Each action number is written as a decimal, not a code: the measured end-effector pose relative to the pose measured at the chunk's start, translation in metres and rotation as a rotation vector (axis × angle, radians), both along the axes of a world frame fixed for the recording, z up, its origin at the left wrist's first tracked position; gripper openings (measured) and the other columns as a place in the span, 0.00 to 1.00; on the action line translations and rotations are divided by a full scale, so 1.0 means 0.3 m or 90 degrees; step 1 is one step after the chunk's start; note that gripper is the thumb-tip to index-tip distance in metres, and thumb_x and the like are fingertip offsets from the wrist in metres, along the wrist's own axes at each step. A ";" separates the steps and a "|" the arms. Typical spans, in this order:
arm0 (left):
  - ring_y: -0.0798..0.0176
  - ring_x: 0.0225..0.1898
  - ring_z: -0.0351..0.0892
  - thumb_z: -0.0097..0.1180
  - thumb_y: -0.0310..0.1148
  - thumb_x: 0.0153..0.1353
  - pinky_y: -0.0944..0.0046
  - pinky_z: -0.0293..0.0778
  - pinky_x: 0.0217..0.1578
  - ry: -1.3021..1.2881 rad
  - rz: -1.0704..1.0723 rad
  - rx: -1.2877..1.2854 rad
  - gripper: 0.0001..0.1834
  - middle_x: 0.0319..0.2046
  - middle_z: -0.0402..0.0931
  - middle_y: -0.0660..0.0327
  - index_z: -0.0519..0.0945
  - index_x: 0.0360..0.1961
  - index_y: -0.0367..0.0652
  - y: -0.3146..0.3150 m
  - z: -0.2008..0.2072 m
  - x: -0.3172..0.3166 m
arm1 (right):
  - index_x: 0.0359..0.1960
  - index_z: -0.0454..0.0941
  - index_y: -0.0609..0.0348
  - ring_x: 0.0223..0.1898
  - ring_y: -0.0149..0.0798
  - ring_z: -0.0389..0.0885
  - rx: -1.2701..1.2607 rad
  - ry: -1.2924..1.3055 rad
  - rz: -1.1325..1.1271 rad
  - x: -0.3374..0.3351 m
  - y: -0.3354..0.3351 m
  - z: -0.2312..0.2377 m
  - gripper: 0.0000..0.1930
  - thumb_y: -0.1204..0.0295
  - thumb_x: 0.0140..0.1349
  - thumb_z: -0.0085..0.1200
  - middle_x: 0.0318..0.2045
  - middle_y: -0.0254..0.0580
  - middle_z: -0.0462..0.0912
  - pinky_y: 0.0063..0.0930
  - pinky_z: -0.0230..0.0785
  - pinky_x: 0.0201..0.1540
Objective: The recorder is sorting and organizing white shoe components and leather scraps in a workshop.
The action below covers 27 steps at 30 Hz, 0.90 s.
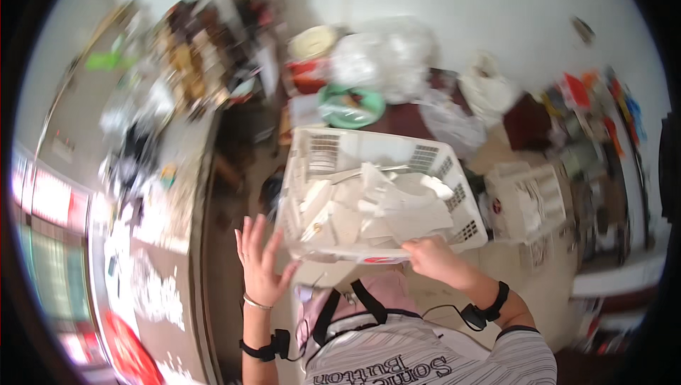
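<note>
White slatted plastic basket [440, 165] filled with pale paper scraps [376, 207], held in front of the chest above the floor, the right hand [434, 257] clamped on its near rim, the left hand [259, 261] spread open just beside its left corner, a smaller white basket [528, 200] near on the right.

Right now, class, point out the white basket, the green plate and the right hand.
white basket [464, 204], head view, right side wall.
green plate [333, 110], head view, left rim.
right hand [433, 256], head view, back of hand, gripping the basket's front rim.
</note>
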<state>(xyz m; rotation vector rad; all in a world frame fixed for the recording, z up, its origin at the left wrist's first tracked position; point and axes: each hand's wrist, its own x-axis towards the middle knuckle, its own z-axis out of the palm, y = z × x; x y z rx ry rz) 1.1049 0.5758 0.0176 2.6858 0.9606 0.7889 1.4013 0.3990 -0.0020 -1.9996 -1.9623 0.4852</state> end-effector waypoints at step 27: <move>0.69 0.23 0.77 0.61 0.32 0.46 0.68 0.73 0.28 0.070 0.726 -0.081 0.05 0.21 0.78 0.69 0.77 0.20 0.49 -0.918 0.003 -0.989 | 0.24 0.70 0.60 0.28 0.35 0.75 -0.061 -0.108 0.984 -1.337 0.405 0.250 0.06 0.74 0.42 0.51 0.19 0.36 0.70 0.25 0.71 0.39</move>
